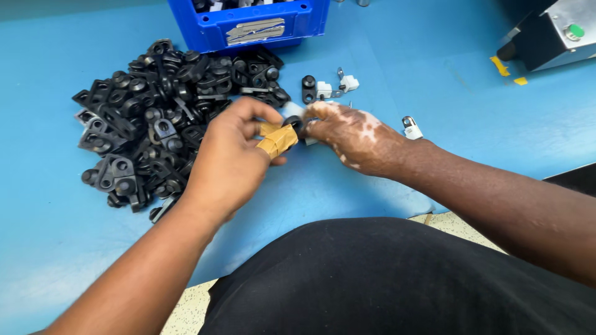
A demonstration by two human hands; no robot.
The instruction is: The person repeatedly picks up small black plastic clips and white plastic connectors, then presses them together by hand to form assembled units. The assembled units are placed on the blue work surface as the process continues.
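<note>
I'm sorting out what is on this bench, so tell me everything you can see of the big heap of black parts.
The heap of black parts lies loose on the blue table, left of the hands and just in front of the blue bin. It is many small, alike pieces, dark and slightly glossy like moulded plastic, each a flat bracket with a round boss or hole. They lie jumbled at all angles, piled on each other. The left hand rests against the heap's right edge; the right hand is clear of it.

Parts heap [167, 118] left of hands; bin [248, 25] behind heap.
</note>
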